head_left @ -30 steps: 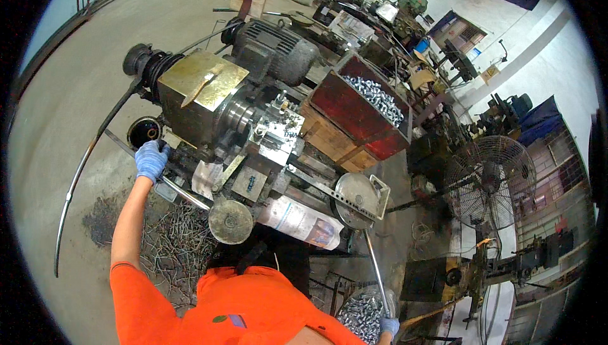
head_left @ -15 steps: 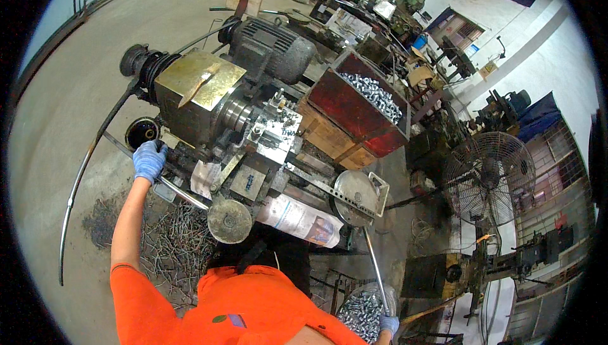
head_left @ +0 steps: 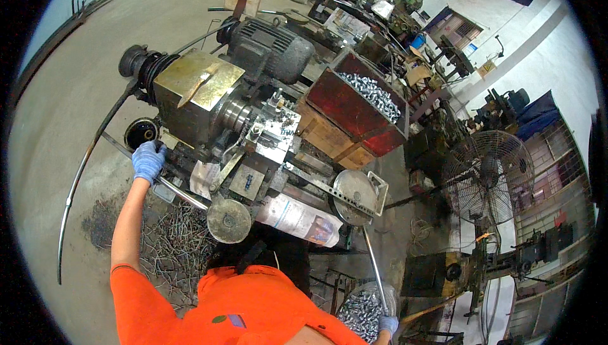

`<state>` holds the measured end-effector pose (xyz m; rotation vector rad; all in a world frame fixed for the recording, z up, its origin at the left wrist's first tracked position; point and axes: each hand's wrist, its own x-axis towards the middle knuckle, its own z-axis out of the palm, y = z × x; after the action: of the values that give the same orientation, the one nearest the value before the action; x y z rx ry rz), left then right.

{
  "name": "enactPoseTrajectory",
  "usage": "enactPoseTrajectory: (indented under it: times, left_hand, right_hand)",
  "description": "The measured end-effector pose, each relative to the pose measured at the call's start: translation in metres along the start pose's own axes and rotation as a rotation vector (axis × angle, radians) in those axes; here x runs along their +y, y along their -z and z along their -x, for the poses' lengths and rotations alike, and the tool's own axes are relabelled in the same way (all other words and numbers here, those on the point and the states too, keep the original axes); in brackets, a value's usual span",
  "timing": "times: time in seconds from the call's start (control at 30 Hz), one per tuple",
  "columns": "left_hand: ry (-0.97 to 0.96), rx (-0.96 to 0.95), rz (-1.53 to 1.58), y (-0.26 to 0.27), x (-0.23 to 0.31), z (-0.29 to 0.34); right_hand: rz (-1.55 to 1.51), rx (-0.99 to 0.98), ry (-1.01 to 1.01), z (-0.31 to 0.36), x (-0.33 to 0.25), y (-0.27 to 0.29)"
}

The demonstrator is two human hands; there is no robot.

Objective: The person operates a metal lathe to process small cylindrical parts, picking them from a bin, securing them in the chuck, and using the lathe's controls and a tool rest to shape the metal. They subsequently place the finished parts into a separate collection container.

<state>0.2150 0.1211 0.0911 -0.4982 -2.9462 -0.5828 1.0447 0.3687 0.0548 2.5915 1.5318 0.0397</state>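
My left hand (head_left: 149, 161), in a blue glove, is closed at the front of the small lathe (head_left: 196, 98), just below a black round cup-shaped part (head_left: 142, 133). A shiny metal bar (head_left: 183, 194) runs out from beneath it; the fingers hide what they grip. At the lower right, my right hand (head_left: 388, 325), also gloved, is wrapped round the lower end of a long steel lever (head_left: 375, 261). That lever rises to a round grey disc (head_left: 356, 194) on the machine. Beside the right hand stands a container of small metal parts (head_left: 360, 313).
A red metal bin (head_left: 354, 114) of shiny parts rests on a wooden crate behind the lathe. The motor (head_left: 271, 47) sits at the back. A caged fan (head_left: 489, 177) stands to the right. Metal shavings (head_left: 174, 243) cover the floor at left, near a round grey plate (head_left: 228, 221).
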Motion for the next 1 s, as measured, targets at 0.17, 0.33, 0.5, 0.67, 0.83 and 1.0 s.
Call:
enactPoseTrajectory:
  times: [0.17,0.33,0.5,0.67,0.83,1.0]
  left_hand:
    - [0.000,0.007,0.001,0.007,0.010,0.002]
    - [-0.015,0.034,0.003,0.008,0.008,0.005]
    - [-0.021,0.020,0.010,0.006,0.004,0.003]
    - [-0.034,0.014,0.041,0.004,0.007,0.001]
    - [-0.002,0.004,0.029,0.012,0.007,0.005]
    - [0.000,0.004,0.010,0.011,0.010,0.004]
  right_hand:
    - [-0.029,0.075,0.008,-0.009,0.014,-0.017]
    - [-0.008,0.054,0.038,0.003,0.005,-0.008]
    - [0.026,0.117,0.045,0.009,0.002,-0.006]
    - [-0.008,0.216,0.137,-0.014,0.030,-0.041]
    - [-0.006,0.104,0.035,0.010,0.003,-0.010]
    - [-0.010,0.065,-0.065,0.018,0.001,-0.002]
